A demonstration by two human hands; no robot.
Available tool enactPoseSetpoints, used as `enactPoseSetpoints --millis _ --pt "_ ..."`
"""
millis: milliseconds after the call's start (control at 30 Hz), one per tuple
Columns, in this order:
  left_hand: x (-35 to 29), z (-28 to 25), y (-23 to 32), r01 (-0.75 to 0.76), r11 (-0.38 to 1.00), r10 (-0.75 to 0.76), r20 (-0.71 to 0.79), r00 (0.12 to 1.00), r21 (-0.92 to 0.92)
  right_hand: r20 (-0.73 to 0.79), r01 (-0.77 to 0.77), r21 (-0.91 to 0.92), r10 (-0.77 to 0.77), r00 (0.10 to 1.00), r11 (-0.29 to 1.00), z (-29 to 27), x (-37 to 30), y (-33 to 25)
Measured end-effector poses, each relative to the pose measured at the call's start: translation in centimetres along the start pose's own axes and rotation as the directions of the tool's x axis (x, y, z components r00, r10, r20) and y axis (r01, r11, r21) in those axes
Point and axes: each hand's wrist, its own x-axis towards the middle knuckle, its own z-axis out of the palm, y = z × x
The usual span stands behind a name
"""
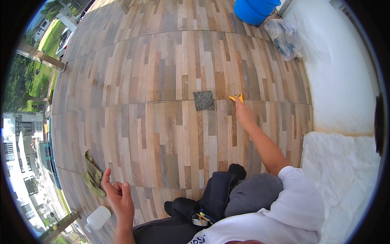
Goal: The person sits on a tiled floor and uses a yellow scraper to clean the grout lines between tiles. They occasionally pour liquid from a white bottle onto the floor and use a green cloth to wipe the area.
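The yellow scraper (236, 97) sits in your right hand (244, 114), fingers clamped on it, pressed to the wood-look tile floor (162, 81) just right of a dark grey pad (203, 100) lying flat on a grout line. Your left hand (118, 196) hangs loose near your left knee, fingers curled and apart, holding nothing, with a green rag (93, 177) just beside it and a white bottle (98, 218) lying below. Farther out, a blue bucket (255, 9) stands at the far edge with a clear bag (285, 37) beside it against the white wall (345, 81).
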Motion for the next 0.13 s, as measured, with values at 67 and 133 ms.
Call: enactPoseSetpoints --millis 67,133 --pt "0.0 -0.1 -0.1 -0.024 1.000 0.024 0.002 1.000 0.009 0.049 -0.018 -0.035 0.020 0.999 0.999 -0.3 -0.6 -0.4" --pt "0.1 0.6 -0.7 -0.076 0.997 0.075 0.057 0.996 0.016 0.064 -0.041 -0.139 0.050 0.997 0.990 -0.4 1.9 0.5"
